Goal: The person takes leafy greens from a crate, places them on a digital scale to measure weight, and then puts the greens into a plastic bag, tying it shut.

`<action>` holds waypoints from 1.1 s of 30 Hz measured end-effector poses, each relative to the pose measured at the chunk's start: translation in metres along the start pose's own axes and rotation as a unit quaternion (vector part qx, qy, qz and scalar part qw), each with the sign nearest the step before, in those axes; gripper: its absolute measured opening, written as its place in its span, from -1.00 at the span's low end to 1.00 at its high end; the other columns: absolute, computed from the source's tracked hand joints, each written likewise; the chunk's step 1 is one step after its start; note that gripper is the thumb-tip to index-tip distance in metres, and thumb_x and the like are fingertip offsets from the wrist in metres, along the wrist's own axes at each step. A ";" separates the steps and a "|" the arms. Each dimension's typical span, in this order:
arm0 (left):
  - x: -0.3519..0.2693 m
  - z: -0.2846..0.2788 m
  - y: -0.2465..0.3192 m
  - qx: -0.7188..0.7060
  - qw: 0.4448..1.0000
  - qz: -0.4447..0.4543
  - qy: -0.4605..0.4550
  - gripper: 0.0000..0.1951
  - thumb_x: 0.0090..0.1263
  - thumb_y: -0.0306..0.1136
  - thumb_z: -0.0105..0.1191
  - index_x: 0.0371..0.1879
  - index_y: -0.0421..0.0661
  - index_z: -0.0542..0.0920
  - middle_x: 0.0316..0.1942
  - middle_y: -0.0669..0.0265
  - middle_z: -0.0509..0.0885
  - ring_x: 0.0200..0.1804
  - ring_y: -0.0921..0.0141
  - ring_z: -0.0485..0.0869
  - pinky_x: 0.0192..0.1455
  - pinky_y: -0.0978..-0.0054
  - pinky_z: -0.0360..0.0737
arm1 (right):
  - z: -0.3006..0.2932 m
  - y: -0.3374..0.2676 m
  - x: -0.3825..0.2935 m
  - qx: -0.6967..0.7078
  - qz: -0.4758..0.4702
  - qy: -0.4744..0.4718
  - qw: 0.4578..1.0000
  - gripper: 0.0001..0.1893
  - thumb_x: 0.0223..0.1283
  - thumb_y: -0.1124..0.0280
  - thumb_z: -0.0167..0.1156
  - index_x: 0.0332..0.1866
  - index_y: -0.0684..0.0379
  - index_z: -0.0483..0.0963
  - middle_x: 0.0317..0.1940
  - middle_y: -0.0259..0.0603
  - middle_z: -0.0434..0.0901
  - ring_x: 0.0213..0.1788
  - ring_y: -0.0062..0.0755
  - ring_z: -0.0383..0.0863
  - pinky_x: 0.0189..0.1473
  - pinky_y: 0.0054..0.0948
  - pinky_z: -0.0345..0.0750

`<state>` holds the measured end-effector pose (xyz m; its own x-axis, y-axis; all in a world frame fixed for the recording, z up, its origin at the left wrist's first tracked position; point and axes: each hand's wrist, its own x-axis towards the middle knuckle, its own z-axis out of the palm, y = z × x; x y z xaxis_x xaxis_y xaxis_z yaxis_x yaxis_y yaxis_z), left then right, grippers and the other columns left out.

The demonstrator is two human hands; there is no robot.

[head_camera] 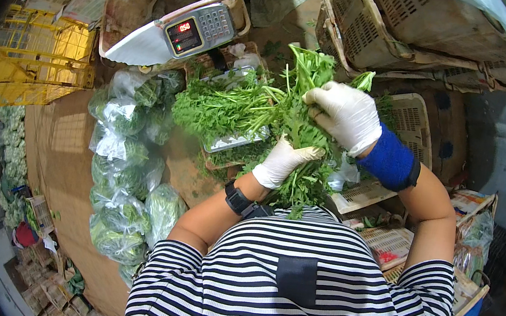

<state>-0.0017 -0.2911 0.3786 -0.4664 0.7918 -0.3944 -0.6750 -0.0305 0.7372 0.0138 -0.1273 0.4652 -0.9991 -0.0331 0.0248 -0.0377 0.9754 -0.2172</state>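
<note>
My left hand, in a white glove, is closed around a bunch of leafy greens in front of my chest. My right hand, gloved too and with a blue wristband, pinches stems at the upper right side of the same bunch. Just left of the bunch, a pile of cut leafy greens lies on a metal scale tray, stems pointing towards my hands. Beyond the tray stands the scale's display and keypad, its red digits lit.
Several clear plastic bags of greens stand on the floor at the left. A large plastic crate is behind the display. Stacked crates rise at the upper right, and a slatted plastic basket sits beyond my right wrist. Yellow wire cages are far left.
</note>
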 end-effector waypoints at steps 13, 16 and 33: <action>0.003 -0.012 -0.008 0.032 0.999 -0.032 0.022 -0.58 0.07 -0.36 0.31 -0.09 -0.19 0.52 -0.30 0.40 0.62 -0.29 0.58 0.54 -0.16 0.61 0.49 | 0.036 0.176 0.093 0.022 0.035 0.119 0.992 -0.61 0.04 0.53 0.22 0.04 0.03 0.43 -0.01 -0.19 0.49 0.01 -0.24 0.50 0.02 -0.43 0.49; 0.006 -0.029 -0.017 -0.020 0.996 -0.082 0.038 -0.70 0.13 -0.36 0.21 -0.17 -0.15 0.54 -0.34 0.39 0.62 -0.31 0.52 0.58 -0.16 0.56 0.53 | 0.068 0.208 0.086 0.110 0.118 0.074 0.984 -0.50 0.19 0.44 0.12 0.27 -0.03 0.27 0.23 -0.08 0.32 0.24 -0.16 0.33 0.25 -0.36 0.32; 0.018 -0.047 -0.004 -0.371 0.905 -0.174 -0.117 -0.38 0.12 -0.25 -0.04 0.20 -0.29 0.29 0.09 -0.03 0.48 0.05 0.16 0.55 0.15 0.17 0.49 | 0.059 0.054 0.046 0.160 0.075 -0.095 0.980 -0.77 -0.01 0.32 0.12 -0.18 -0.08 0.51 -0.31 -0.24 0.58 -0.20 -0.22 0.59 -0.18 -0.28 0.52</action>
<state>-0.0344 -0.3059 0.3432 -0.0779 0.9368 -0.3410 -0.9960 -0.0884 -0.0152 -0.0354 -0.0886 0.3969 -0.9777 0.0364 -0.2070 0.1377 0.8548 -0.5004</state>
